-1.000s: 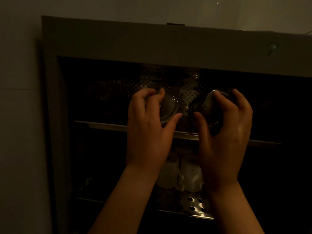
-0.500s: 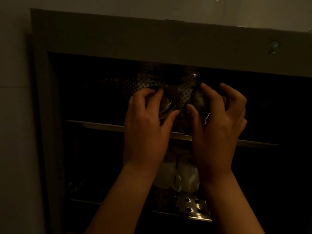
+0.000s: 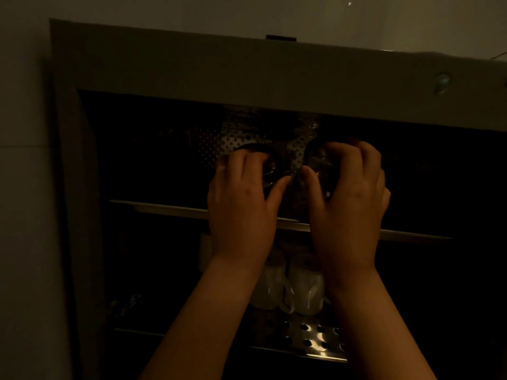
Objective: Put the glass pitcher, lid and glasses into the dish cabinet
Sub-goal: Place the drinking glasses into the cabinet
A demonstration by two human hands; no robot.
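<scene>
1. Left hand [image 3: 241,204] wraps one glass [image 3: 271,171], right hand [image 3: 348,196] wraps another glass [image 3: 318,163], both above the upper shelf rail [image 3: 159,207].
2. Risk: dim cabinet, glasses nearly touching; may clink or catch the rail.

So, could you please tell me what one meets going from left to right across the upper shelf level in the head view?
Cabinet frame → left hand on a glass → perforated back panel → right hand on a second glass.
</scene>
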